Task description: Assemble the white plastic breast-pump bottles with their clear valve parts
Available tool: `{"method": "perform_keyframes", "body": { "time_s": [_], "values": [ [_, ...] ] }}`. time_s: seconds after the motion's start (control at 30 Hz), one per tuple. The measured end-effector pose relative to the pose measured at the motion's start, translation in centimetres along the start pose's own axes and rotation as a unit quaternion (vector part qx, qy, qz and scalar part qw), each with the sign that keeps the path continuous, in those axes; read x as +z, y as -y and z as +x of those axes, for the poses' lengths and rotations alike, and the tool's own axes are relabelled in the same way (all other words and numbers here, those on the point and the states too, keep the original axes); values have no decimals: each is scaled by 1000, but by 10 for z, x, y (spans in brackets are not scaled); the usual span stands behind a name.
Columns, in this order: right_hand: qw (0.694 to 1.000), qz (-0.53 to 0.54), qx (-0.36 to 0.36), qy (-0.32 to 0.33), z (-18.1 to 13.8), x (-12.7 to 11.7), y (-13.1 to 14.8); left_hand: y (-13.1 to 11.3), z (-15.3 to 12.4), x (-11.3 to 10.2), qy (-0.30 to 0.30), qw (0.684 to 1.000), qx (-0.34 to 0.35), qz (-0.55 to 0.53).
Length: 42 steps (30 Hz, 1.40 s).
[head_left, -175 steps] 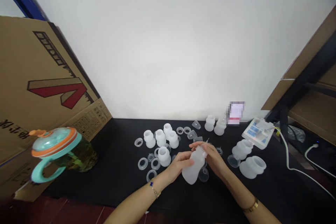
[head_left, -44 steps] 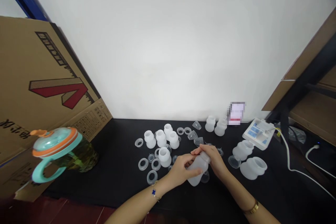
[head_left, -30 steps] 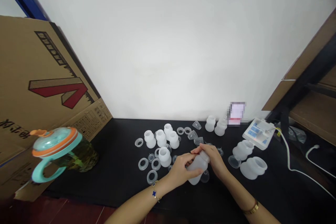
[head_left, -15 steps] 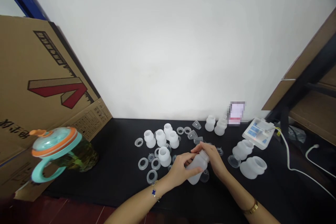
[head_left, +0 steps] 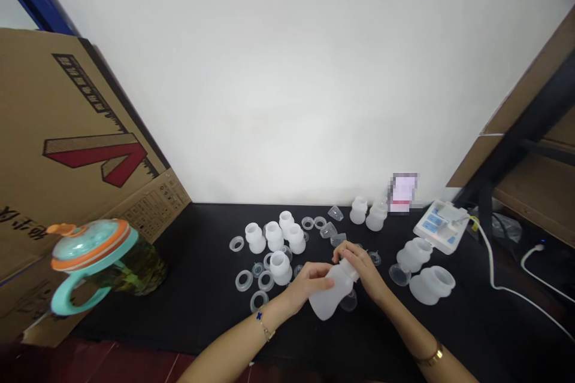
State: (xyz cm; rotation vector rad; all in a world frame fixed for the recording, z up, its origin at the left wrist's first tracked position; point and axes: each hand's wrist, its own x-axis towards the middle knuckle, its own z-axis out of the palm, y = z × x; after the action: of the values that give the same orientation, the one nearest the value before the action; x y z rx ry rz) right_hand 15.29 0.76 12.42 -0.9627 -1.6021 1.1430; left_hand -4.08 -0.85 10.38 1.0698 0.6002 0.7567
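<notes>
A frosted white bottle lies tilted between my hands, its rounded base toward me and its neck pointing up and right. My left hand is closed round the body of it, thumb on top. Over the neck end bend the fingers of my right hand, which hide most of the rim. Beside the bottle, a clear round lid lies on the black table. To the left of my left hand stands a small frosted bottle, and clear rings are scattered near it.
Several more small bottles stand at the back. Two wide bottles lie at right near a white power strip with cables. A phone leans on the wall. A teal-lidded jug and cardboard box occupy the left.
The bottle's base has swung slightly left and toward me. My left hand has shifted its hold along the body, and my right fingers have moved over the neck.
</notes>
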Motion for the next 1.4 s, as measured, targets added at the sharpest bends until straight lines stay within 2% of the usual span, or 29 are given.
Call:
{"method": "perform_keyframes", "body": {
  "time_s": [0.2, 0.43, 1.07, 1.4],
  "values": [
    [999, -41, -4, -5, -3, -2, 7, 0, 0, -1, 2, 1000, 1, 2],
    [1000, -28, 13, 1, -4, -3, 3, 1, 0, -1, 1, 1000, -8, 23],
    [995, -87, -5, -40, -1, -7, -5, -4, 1, 1, -4, 997, 28, 76],
    [994, -107, 4, -35, 1, -8, -7, -5, 1, 1, -4, 994, 40, 100]
  ]
}}
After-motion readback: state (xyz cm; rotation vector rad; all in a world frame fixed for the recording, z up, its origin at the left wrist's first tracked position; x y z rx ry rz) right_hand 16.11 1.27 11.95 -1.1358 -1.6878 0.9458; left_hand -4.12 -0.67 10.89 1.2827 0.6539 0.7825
